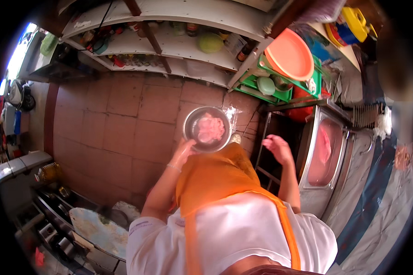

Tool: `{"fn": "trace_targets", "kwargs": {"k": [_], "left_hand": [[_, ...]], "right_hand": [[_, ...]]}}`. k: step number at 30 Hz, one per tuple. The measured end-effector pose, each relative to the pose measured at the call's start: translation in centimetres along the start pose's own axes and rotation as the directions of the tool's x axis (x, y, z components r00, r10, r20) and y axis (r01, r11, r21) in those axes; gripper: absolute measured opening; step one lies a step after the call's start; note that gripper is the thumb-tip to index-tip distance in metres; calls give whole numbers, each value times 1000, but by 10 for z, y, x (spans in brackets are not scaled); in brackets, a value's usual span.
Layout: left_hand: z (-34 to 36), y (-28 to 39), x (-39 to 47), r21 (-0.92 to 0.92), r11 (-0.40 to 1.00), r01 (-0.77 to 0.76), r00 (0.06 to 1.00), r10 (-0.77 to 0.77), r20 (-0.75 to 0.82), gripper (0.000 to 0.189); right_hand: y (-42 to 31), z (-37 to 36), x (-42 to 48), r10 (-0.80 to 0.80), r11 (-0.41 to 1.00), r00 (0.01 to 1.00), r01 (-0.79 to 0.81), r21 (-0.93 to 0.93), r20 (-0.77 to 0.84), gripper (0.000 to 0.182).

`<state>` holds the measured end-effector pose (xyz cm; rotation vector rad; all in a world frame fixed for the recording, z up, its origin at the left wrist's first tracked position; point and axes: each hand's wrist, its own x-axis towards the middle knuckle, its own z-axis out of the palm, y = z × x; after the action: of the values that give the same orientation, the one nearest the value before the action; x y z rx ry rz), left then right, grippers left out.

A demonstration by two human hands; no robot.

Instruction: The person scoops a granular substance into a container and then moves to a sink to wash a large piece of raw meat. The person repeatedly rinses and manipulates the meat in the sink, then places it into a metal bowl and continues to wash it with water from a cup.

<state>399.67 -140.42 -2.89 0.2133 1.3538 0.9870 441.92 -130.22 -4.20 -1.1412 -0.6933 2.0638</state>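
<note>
A round metal bowl with pieces of pale pink raw meat in it is held by its near left rim in my left hand. My right hand hangs in the air between the bowl and the metal sink, fingers loosely curled, with nothing visible in it. In the steel sink on the right lies pinkish water with a long pink piece, perhaps meat. An orange apron covers my front, below the bowl.
Green plastic racks carry an orange basin and a lidded container. White shelves with jars and a green melon line the far wall. Tiled floor looks wet near my shoe. Stove equipment and a worn board stand at lower left.
</note>
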Motion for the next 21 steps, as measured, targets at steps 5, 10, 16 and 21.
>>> {"fn": "trace_targets", "kwargs": {"k": [5,10,16,21], "left_hand": [[-42,-14,3,-195,977,-84,988,56,-147,48],[-53,-29,12,-205,971,-125,967,73,-245,51],[-21,0,51,72,997,-18,988,29,-150,53],[-122,-38,131,135,988,81,982,-102,157,68]], "right_hand": [[58,20,77,-6,-341,995,-100,-935,-104,54],[17,123,128,354,636,933,-184,-750,70,64],[28,176,157,311,458,950,-126,-880,26,47],[45,128,182,149,521,987,-137,-843,-69,39]]}}
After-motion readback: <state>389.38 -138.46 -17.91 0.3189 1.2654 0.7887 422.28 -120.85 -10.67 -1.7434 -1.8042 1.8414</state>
